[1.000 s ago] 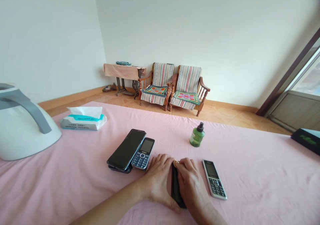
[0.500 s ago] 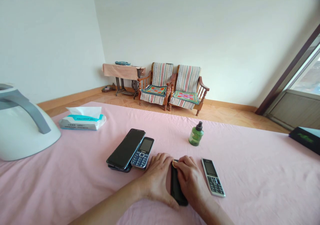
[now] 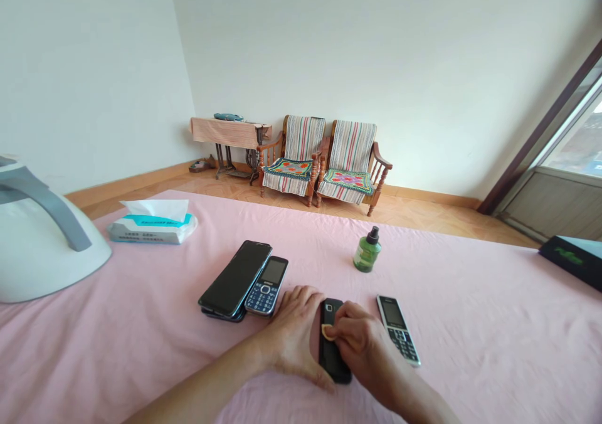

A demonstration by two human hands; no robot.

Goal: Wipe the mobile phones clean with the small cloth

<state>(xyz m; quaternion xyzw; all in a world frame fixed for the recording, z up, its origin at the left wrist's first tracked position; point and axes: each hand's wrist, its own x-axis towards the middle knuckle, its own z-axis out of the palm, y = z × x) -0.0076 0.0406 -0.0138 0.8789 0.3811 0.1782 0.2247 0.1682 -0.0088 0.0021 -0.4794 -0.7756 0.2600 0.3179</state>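
A black mobile phone [image 3: 336, 364] lies face down on the pink cloth, its camera window near the far end. My left hand [image 3: 294, 336] spans its left side, thumb at the near end and fingertips by the far end, bracing it. Between the fingers of my right hand [image 3: 362, 342] is a small pale-yellow pad [image 3: 328, 332], pressed on the phone's back; most of the pad is hidden. To the right lies a silver-edged keypad phone [image 3: 397, 330]. Left of my left hand are a dark blue keypad phone [image 3: 267, 286] and a stacked black smartphone [image 3: 235, 280].
A green spray bottle [image 3: 367, 251] stands beyond my hands. At the left are a tissue pack [image 3: 153, 228] and a white kettle-like container with a grey handle [image 3: 51, 242]. A dark box [image 3: 571, 261] sits at the right edge. Two wooden chairs [image 3: 350, 167] stand behind the table.
My right hand has slid the pad toward me along the phone, uncovering the camera window at its far end. My left hand stays in place on the phone.
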